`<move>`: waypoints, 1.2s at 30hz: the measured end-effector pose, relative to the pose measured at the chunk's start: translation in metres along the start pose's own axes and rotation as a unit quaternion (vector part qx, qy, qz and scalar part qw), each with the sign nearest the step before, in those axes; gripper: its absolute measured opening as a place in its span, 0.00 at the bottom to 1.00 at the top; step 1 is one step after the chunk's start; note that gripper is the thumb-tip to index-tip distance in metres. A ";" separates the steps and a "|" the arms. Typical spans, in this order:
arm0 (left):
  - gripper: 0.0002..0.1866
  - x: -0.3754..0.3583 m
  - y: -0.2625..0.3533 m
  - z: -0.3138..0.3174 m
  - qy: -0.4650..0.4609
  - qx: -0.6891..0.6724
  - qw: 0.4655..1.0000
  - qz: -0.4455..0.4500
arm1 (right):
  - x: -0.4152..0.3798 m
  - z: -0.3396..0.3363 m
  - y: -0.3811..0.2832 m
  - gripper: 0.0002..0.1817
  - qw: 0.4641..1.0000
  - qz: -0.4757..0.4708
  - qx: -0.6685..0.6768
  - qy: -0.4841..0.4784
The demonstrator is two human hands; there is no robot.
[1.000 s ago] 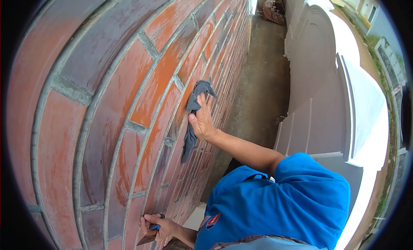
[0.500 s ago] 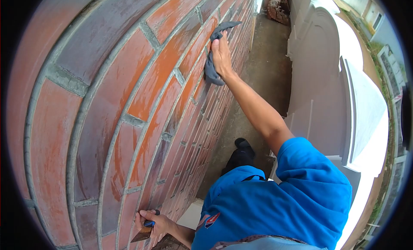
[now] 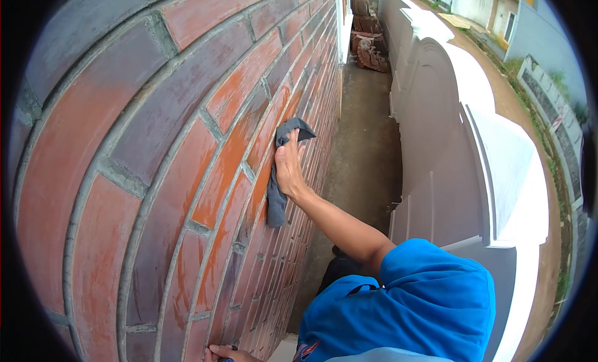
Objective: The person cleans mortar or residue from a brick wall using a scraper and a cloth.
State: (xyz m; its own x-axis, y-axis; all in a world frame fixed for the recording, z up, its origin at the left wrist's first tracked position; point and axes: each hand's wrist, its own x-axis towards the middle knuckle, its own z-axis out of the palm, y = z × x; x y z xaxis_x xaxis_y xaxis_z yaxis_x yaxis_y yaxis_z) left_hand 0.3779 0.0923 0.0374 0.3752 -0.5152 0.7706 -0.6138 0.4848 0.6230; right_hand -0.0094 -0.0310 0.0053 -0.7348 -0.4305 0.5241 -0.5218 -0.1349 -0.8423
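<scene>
Cloth [image 3: 277,203] just toward nine o'clock, pressed to the wall [image 3: 99,256] under the open right hand [image 3: 289,169]; left hand [image 3: 233,353] apart, at seven (cut off, grip: cannot tell). Rough mortar [image 3: 123,178] could snag and tear it.

A red-and-purple rectangular-brick wall [image 3: 99,256] stands left, a grey wall with a curved white top [image 3: 430,144] right; between them runs a flat grey-brown passage [image 3: 360,144], with curved reddish-brown pieces [image 3: 372,54] at its far end.
</scene>
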 end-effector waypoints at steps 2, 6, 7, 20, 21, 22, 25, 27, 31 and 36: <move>0.11 -0.002 -0.001 0.002 -0.002 -0.011 1.000 0.007 | 0.015 0.003 -0.010 0.45 0.999 -0.003 0.048 0.024; 0.10 -0.003 -0.006 0.003 -0.006 -0.031 0.999 0.025 | -0.044 0.015 -0.085 0.40 0.968 -0.244 0.054 0.021; 0.09 -0.003 -0.007 0.003 -0.008 -0.034 0.999 0.029 | -0.075 0.019 -0.100 0.38 0.962 -0.268 0.056 -0.014; 0.05 0.000 -0.029 -0.005 -0.017 -0.065 0.995 0.078 | -0.169 0.016 -0.028 0.30 0.941 -0.289 -0.096 -0.148; 0.05 0.002 -0.030 -0.007 -0.018 -0.068 0.994 0.081 | -0.163 0.014 -0.018 0.33 0.944 -0.273 -0.148 -0.109; 0.05 0.003 -0.030 -0.006 -0.017 -0.068 0.994 0.082 | -0.177 0.021 0.007 0.34 0.976 -0.118 -0.069 -0.167; 0.04 0.004 -0.021 0.000 0.000 -0.051 0.995 0.081 | -0.183 0.020 0.034 0.32 0.983 -0.002 -0.115 -0.142; 0.04 0.006 -0.019 0.003 0.007 -0.056 0.995 0.082 | -0.205 0.027 0.052 0.31 0.979 0.082 -0.094 -0.161; 0.05 0.006 -0.025 0.000 -0.001 -0.080 0.994 0.071 | -0.263 0.035 0.044 0.34 0.971 0.149 -0.054 -0.180; 0.06 0.007 -0.021 0.000 -0.003 -0.073 0.994 0.076 | -0.290 0.028 0.036 0.30 0.939 0.233 -0.018 -0.252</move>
State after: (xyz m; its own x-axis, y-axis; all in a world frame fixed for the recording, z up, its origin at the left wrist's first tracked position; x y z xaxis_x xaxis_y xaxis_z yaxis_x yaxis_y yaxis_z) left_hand 0.3931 0.0782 0.0303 0.2811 -0.4329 0.8565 -0.5547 0.6550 0.5131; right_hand 0.1968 0.0638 -0.1804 -0.5931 -0.8045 -0.0329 -0.2156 0.1980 -0.9562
